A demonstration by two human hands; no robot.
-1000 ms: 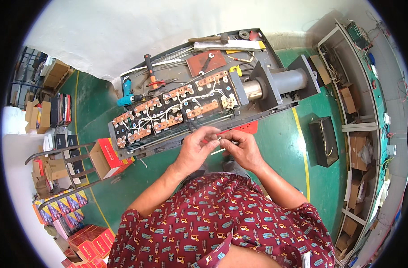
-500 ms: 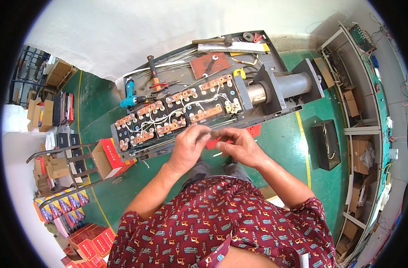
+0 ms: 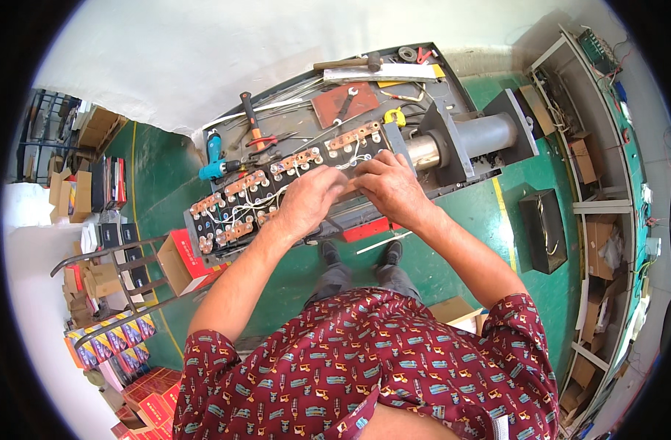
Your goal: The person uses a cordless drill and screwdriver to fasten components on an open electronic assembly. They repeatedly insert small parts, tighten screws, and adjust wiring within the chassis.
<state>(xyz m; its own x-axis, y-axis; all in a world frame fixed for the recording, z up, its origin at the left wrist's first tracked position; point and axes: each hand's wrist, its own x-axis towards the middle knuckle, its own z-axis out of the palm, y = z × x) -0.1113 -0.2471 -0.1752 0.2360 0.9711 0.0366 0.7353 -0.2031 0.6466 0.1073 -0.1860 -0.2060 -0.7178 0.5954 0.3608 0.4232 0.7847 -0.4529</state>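
Observation:
A long black block (image 3: 238,202) carries rows of copper bars, bolted terminals and white wires. Both hands are over its right half. My left hand (image 3: 310,199) is closed, its fingers curled down by the near row of copper bars. Beside it my right hand (image 3: 394,192) is also closed, with bent fingertips among the white wires at the block's right end. The fingertips almost meet; whatever they hold is hidden beneath them. White wires (image 3: 241,210) run between the two rows. A copper bar (image 3: 354,135) lies just beyond the hands, in the far row.
Behind the block lie a teal power drill (image 3: 215,157), a hammer (image 3: 252,117), pliers (image 3: 265,141), a wrench (image 3: 345,104) and a mallet (image 3: 350,64). A grey steel cylinder with plates (image 3: 486,136) stands right. A handcart (image 3: 130,268) and cartons are left; shelving (image 3: 603,207) is right.
Both hands have moved forward and up, from in front of the block's near edge onto its terminals. The red piece below them now shows more fully.

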